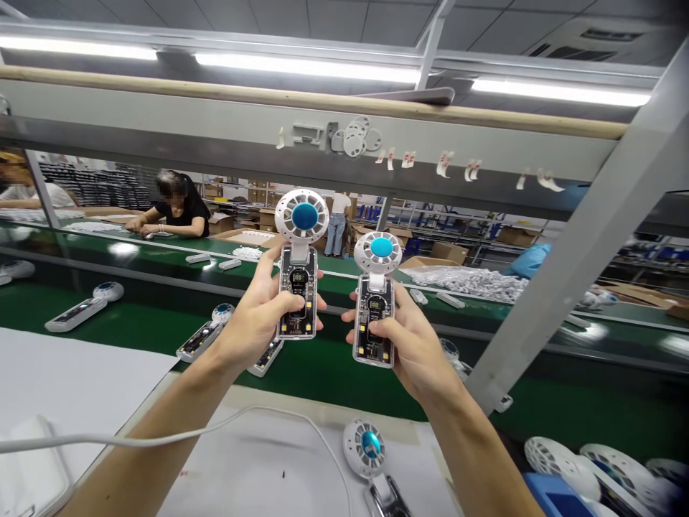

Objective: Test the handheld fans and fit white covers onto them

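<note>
My left hand is wrapped round a small handheld fan, its thumb pressed on the front near a little display. The fan has a round white vented head with a blue disc and a clear-fronted body showing a black circuit board. A matching handheld fan stands upright in my right hand, with that thumb also on its front. Both are raised side by side above the green belt and do not touch. A third fan lies on the white work surface below, partly cut off by the lower edge.
More fans lie on the green conveyor belt. A white cable crosses the white work surface. A slanted metal post rises at right, near a blue bin. Co-workers sit across the belt.
</note>
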Motion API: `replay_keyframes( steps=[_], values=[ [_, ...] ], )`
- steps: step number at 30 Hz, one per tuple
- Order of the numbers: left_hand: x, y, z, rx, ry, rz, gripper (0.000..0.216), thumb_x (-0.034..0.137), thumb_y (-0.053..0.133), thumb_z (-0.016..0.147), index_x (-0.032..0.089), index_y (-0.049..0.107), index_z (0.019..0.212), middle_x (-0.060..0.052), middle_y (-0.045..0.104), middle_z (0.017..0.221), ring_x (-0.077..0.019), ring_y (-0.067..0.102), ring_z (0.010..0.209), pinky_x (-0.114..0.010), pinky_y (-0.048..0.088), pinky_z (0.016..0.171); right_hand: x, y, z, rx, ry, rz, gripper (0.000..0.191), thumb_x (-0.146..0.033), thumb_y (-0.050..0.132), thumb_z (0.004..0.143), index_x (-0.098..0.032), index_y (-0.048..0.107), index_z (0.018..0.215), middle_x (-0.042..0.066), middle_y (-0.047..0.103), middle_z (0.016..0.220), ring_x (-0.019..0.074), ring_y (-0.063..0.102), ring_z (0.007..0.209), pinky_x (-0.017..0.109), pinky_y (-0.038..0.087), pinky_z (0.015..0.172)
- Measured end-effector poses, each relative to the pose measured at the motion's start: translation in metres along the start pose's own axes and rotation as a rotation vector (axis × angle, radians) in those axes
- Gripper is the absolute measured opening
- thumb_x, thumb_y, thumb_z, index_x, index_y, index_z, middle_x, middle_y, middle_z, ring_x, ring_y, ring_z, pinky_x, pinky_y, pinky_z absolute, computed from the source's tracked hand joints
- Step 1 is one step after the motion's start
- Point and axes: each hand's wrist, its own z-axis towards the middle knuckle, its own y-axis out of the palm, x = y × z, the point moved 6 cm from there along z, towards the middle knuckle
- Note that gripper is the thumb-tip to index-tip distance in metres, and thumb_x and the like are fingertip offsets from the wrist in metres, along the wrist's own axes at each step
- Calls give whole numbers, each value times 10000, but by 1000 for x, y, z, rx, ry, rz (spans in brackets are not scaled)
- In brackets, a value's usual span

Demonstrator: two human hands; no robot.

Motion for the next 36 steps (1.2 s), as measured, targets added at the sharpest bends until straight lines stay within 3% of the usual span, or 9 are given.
replay_keyframes(
  steps=[16, 20, 23, 29, 36],
  values=[
    [-8, 4, 0, -37, -90, -40, 782, 154, 692, 729, 288, 309, 1398, -57, 630, 1114, -173, 701, 712, -278, 585, 563, -3, 3, -2, -81, -39, 27, 665, -210, 662, 744, -265, 411, 1357, 37, 698, 1013, 175, 703, 706, 286, 579, 585],
    [-8, 5, -2, -93, -107, -68, 787, 99, 677, 706, 287, 344, 1394, -49, 649, 1078, -168, 694, 683, -283, 581, 575, -9, 2, -6, -71, -32, -3, 785, -135, 641, 683, -287, 391, 1412, 54, 668, 1150, 177, 709, 734, 277, 572, 558],
    [-7, 5, -2, -74, -101, -73, 852, 78, 693, 690, 279, 305, 1421, -39, 655, 1016, -177, 695, 687, -283, 585, 572, -12, 2, -8, -78, -31, -22, 835, -131, 647, 697, -287, 341, 1458, 45, 688, 1077, 169, 703, 709, 266, 565, 560],
    [-6, 9, -3, -20, -95, -101, 824, 119, 703, 737, 256, 284, 1433, -42, 667, 965, -176, 694, 670, -269, 580, 551, -12, 3, -6, -66, -35, 33, 699, -193, 642, 775, -238, 365, 1415, 50, 714, 938, 172, 690, 668, 267, 559, 556],
    [-5, 5, -2, 18, -29, -110, 662, 120, 681, 744, 227, 374, 1320, -67, 656, 1084, -160, 688, 658, -286, 589, 554, -12, 4, -8, 3, -14, 47, 679, -193, 665, 752, -241, 415, 1382, 55, 712, 981, 168, 687, 668, 259, 562, 554]
  ],
)
